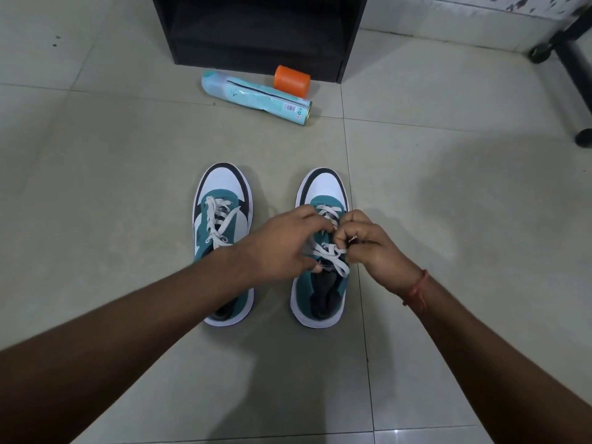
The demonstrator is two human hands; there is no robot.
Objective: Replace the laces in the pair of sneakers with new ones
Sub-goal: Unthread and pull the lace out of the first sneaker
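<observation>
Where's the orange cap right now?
In the head view, the orange cap lies on the floor at top centre, between the black cabinet and the light blue spray can, well beyond the two sneakers.

Both sneakers share one colour scheme: the left sneaker [222, 238] and the right sneaker [323, 251] are teal through the middle and heel, with white toe panels, a black band round the toe and white soles. Their laces [217, 219] are off-white, and the insides are dark grey. Beyond the sneakers lies a spray can [256, 97], pale turquoise with a black stripe, a white barcode patch and a gold rim. Just behind the can is an orange cap [291, 81]. The cabinet [259, 30] behind that is black. The floor tiles [96, 174] are pale greenish beige. A red thread [418, 288] circles the right wrist.
</observation>
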